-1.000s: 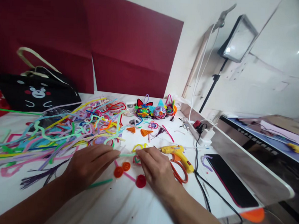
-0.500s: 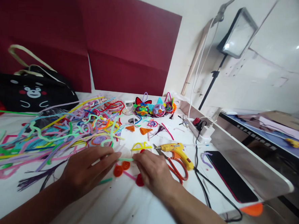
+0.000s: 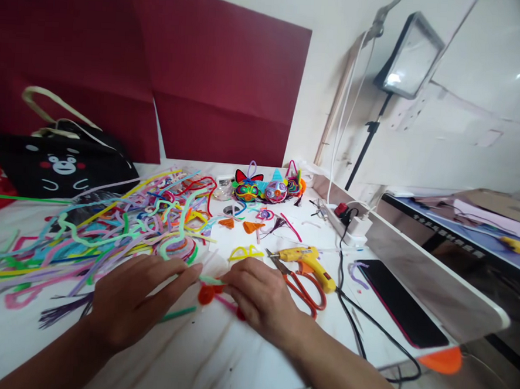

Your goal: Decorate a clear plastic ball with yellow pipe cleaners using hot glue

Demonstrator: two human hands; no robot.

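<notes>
A light green pipe cleaner (image 3: 210, 280) is stretched between my two hands, low over the white table. My left hand (image 3: 137, 295) pinches it at one side, with the rest of its length looping up behind the fingers. On the other side my right hand (image 3: 258, 291) has it between thumb and fingertips. Just below lie an orange-red coil (image 3: 206, 295) and a pink pipe cleaner piece (image 3: 226, 302), partly hidden by my right hand. A dark green piece (image 3: 178, 314) rests beside my left hand. Yellow bent pipe cleaners (image 3: 246, 252) lie just beyond my fingers.
Orange-handled scissors (image 3: 309, 297) and a yellow glue gun (image 3: 313, 262) lie right of my right hand, near a black phone (image 3: 401, 303) and cables. A tangled pile of pipe cleaners (image 3: 121, 227) spreads left. Colourful finished ornaments (image 3: 247, 189) stand at the back.
My hands have drawn closer together, the right one moving left, and the visible span of green pipe cleaner is shorter. The right hand now covers more of the red coils.
</notes>
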